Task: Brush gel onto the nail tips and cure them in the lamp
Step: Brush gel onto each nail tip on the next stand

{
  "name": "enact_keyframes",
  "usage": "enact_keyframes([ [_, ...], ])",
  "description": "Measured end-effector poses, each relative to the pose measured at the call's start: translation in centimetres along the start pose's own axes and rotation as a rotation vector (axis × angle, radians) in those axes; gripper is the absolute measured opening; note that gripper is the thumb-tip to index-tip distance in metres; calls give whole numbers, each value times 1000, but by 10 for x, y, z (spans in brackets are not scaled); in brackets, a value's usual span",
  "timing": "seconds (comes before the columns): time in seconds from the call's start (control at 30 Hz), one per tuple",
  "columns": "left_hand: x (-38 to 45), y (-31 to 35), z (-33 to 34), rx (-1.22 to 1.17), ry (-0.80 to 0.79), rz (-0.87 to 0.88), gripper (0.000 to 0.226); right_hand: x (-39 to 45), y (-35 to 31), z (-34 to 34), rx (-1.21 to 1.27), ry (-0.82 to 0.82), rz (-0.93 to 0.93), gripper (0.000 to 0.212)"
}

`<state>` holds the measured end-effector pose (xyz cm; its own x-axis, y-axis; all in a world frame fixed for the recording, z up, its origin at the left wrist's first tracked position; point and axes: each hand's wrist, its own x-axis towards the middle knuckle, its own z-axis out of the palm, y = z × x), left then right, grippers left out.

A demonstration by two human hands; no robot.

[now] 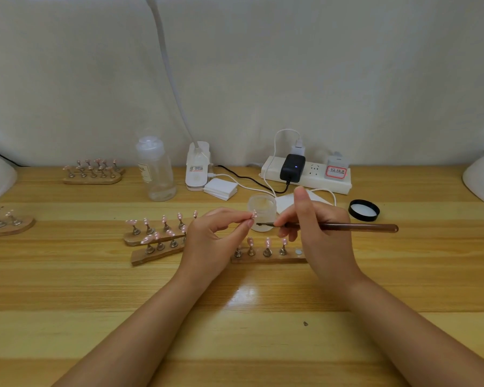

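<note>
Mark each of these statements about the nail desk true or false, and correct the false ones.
1. The left hand pinches a nail tip. True.
2. The right hand holds a pair of tweezers. False: it holds a brush.
3. The black lid is screwed onto the gel jar. False: it lies on the table, right of the open jar.
4. The wooden holder under the hands has one bare spot at its right end. True.
5. The clear bottle lies on its side. False: it stands upright.
</note>
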<state>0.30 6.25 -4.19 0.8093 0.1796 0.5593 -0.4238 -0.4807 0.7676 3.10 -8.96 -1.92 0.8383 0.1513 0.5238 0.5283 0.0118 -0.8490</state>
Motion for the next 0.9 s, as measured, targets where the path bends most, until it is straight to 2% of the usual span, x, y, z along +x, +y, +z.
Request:
enact_keyframes([
  [0.17,0,0,1,-12,-6,-7,24,1,0,2,33,81,-3,42],
  [0.33,0,0,0,-12,1,-5,24,1,2,5,-53,47,-2,39],
  [0.6,0,3,0,4,2,-21,28,-1,2,1,-13,24,-12,45],
  [0.73,-1,3,0,-4,-3,-30,29,0,3,0,-33,62,-69,43],
  [0.9,-1,4,0,-12,-4,-30,28,2,7,0,-156,-17,-166,35],
])
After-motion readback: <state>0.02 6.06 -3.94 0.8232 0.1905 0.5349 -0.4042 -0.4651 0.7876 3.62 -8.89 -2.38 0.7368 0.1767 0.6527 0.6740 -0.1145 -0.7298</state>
